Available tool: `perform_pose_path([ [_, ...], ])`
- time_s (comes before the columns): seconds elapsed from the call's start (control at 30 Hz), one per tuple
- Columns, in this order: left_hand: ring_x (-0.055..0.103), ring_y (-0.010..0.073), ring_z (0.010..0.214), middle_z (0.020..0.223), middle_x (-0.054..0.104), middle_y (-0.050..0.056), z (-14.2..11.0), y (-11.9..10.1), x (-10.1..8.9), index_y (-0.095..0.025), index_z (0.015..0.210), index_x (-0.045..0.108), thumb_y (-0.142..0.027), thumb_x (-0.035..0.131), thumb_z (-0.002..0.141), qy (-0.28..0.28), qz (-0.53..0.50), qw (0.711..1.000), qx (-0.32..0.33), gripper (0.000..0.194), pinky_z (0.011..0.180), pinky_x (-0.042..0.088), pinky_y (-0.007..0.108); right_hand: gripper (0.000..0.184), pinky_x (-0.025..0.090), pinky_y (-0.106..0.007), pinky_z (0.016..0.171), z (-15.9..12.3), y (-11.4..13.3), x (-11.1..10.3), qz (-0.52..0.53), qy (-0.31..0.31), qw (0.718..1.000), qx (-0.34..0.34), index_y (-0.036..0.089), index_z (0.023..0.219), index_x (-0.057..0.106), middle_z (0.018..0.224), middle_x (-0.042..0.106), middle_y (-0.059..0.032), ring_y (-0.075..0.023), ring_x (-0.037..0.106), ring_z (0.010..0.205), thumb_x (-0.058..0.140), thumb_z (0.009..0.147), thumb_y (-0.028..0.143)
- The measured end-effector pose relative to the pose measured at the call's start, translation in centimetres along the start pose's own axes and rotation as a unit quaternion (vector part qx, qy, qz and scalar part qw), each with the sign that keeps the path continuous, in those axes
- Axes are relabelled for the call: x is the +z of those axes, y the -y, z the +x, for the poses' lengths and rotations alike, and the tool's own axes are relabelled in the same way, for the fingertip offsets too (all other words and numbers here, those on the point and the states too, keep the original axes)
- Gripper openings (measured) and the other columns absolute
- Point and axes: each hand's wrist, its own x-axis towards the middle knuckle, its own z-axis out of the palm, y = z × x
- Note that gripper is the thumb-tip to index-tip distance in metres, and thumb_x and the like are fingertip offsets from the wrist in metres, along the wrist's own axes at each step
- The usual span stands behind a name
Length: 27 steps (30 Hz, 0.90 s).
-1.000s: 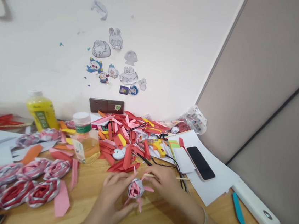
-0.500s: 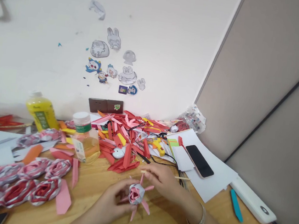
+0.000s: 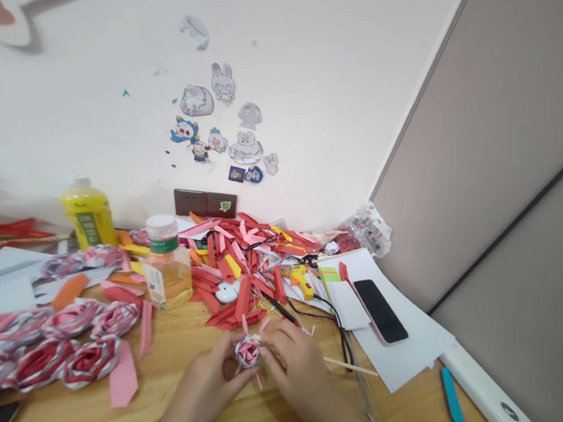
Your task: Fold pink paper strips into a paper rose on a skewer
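Note:
Between my hands is a small paper rose (image 3: 248,351), pink in the middle with white-and-grey outer folds and pink strips sticking out around it. My left hand (image 3: 211,375) grips the rose from the left side, thumb below it. Closed around a thin wooden stick (image 3: 353,366), my right hand (image 3: 296,360) has its fingertips against the rose's right side. The stick's light tip shows by the flower's upper right edge, and its other end sticks out beyond the hand. Its middle is hidden by the hand.
Finished paper roses (image 3: 92,360) lie at left, near a pink strip (image 3: 123,376). Behind stand a jar-like bottle (image 3: 166,276) and a yellow bottle (image 3: 90,218). Folded red strips (image 3: 243,297) pile up by a yellow glue gun (image 3: 303,282). A phone (image 3: 380,311) rests at right.
My right hand has moved down, bringing the stick's tip against the rose's edge. The rose has turned and shifted slightly up and left in my left hand. The camera view has shifted a little.

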Motion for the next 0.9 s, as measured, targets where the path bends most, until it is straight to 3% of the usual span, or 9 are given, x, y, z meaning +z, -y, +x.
perform_pose_path([
  [0.33, 0.064, 0.0173, 0.057, 0.064, 0.068, 0.0, -0.2, -0.6, -0.1, -0.02, 0.093, 0.052, -0.026, 0.057, 0.073, -0.017, 0.135, 0.99, 0.04, 0.021, 0.053, 0.048, 0.024, 0.021, 0.043, -0.026, 0.064, 0.0, 0.1, 0.3, 0.003, -0.011, 1.0, 0.005, 0.019, 0.082, 0.06, 0.08, 0.06, -0.0045, -0.0155, 0.054, 0.072, 0.042, 0.09, 0.024],
  [0.53, 0.063, 0.0152, 0.055, 0.063, 0.066, -0.002, -0.3, -0.5, -0.1, -0.022, 0.089, 0.054, -0.022, 0.056, 0.074, -0.034, 0.154, 0.985, 0.076, 0.016, 0.051, 0.045, 0.021, 0.02, 0.039, -0.025, 0.059, -0.2, -0.1, 0.8, -0.006, -0.014, 1.0, 0.0, 0.018, 0.081, 0.058, 0.076, 0.062, -0.0032, -0.0143, 0.055, 0.067, 0.04, 0.09, 0.02],
  [0.77, 0.065, 0.0172, 0.062, 0.071, 0.069, 0.003, -0.3, -0.6, 0.0, -0.017, 0.094, 0.053, -0.025, 0.054, 0.076, 0.0, 0.17, 0.984, 0.047, 0.02, 0.057, 0.046, 0.024, 0.027, 0.035, -0.024, 0.05, -0.3, -0.5, 1.5, -0.051, -0.084, 0.995, -0.021, 0.017, 0.082, 0.058, 0.062, 0.062, -0.0014, -0.0131, 0.054, 0.052, 0.035, 0.092, 0.025],
  [0.9, 0.064, 0.0171, 0.064, 0.074, 0.069, 0.003, -0.4, -0.6, 0.0, -0.018, 0.097, 0.052, -0.025, 0.052, 0.077, 0.003, 0.171, 0.984, 0.044, 0.022, 0.059, 0.046, 0.024, 0.034, 0.035, -0.025, 0.049, -0.3, -0.5, 1.3, -0.106, -0.094, 0.987, -0.075, 0.017, 0.076, 0.056, 0.059, 0.06, -0.0022, -0.0138, 0.052, 0.051, 0.03, 0.095, 0.026],
])
